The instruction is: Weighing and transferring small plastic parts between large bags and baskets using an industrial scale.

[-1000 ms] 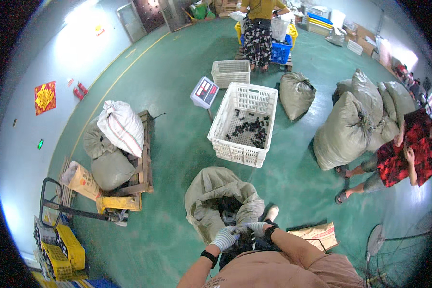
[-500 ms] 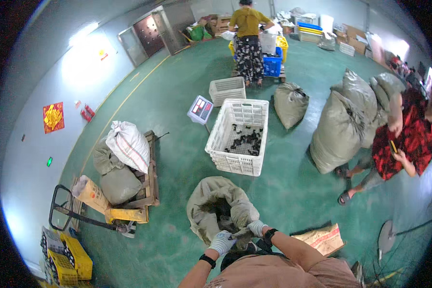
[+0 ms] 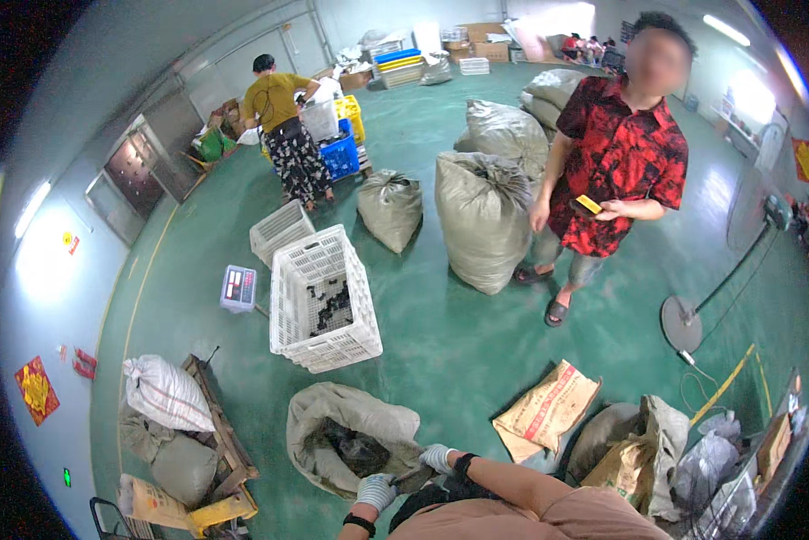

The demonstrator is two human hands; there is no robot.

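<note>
A large grey-green woven sack [image 3: 310,418] stands in front of me with its mouth wide and dark contents inside. Wearing a striped glove, my left hand [image 3: 377,491] is closed on the sack's near rim. My right hand [image 3: 437,459], gloved the same way, grips the rim farther right; its fingertips are partly hidden by the cloth. Beyond the sack is a white slatted crate [image 3: 368,337] with small black pieces on its floor. A digital scale [image 3: 239,288] stands to the left of that crate.
A person in a red-and-black shirt [image 3: 616,153] stands at right, holding a yellow-screened device. Full sacks [image 3: 481,225] stand beside them. A flattened paper bag [image 3: 548,409] lies right, near a floor fan [image 3: 682,324]. Left is a loaded pallet [image 3: 233,441]. Another person [image 3: 278,108] works at the back.
My view has swung to the right, so the scene sits farther left. The red-shirted person now stands more upright in view. Both hands keep hold of the sack's rim, whose mouth looks wider.
</note>
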